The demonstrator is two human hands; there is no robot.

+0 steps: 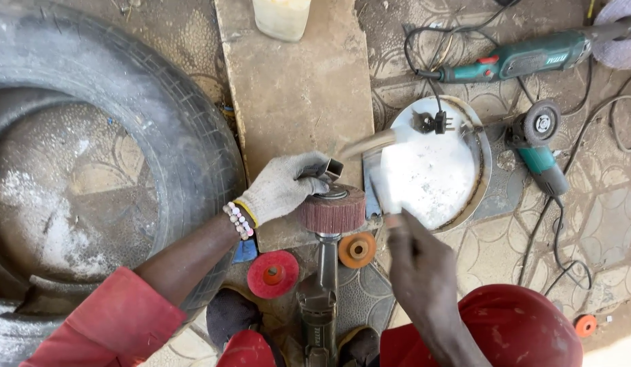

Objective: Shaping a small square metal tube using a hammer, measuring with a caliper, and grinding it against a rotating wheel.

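Observation:
My left hand (281, 189), in a white knit glove, grips a small dark square metal piece (327, 166) pressed against the hub of a reddish flap wheel (332, 211). The wheel sits on a grey grinder (321, 299) that stands upright between my legs. My right hand (417, 261) is bare and closed around a motion-blurred tool (387, 194). A pale blurred handle-like streak (367, 145) runs above the wheel toward the left hand; I cannot tell what kind of tool it is.
A large worn tyre (159, 115) fills the left. A board (295, 88) holds a pale plastic container (281, 17). Right of the wheel lies a white round pan (458, 129), with two green power tools (539, 160) (519, 61) and cables beyond. Red (272, 274) and orange (357, 249) discs lie near.

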